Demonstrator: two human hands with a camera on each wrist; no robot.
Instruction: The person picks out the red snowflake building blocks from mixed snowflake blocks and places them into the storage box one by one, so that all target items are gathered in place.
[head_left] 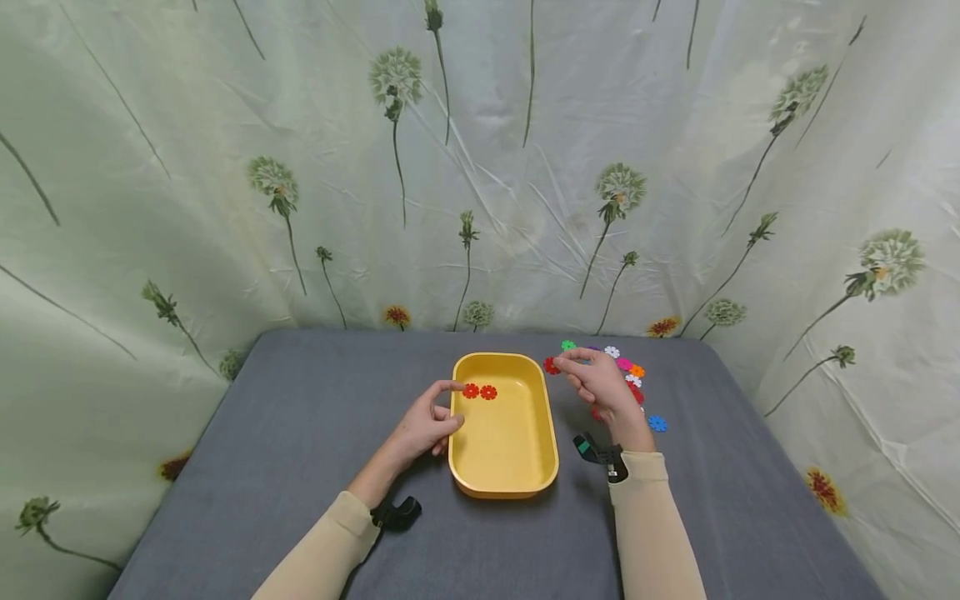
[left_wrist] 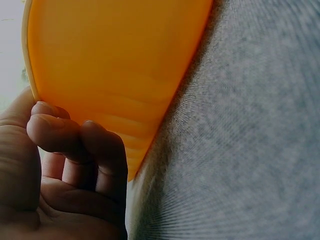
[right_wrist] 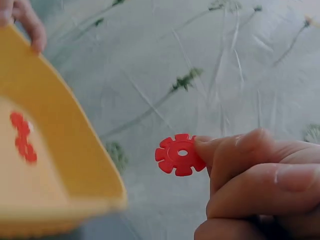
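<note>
Yellow tray (head_left: 504, 454) stands just left of the right hand's (head_left: 600, 385) grip, its rim held by the left hand (head_left: 423, 425). Pressed-together right fingertips pinch a notched red disc (right_wrist: 172, 160) (two red pieces (head_left: 488, 392) lie inside the tray).

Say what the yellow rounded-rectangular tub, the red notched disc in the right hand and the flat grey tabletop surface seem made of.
Yellow rounded-rectangular tub: probably smooth, satin plastic, given its even colour and moulded-looking corners.
Red notched disc: likely thin, semi-gloss plastic, with crisp slots and a moulded-looking ring.
Flat grey tabletop surface: apparently matt fabric, finely textured up close; fibre unclear.
</note>
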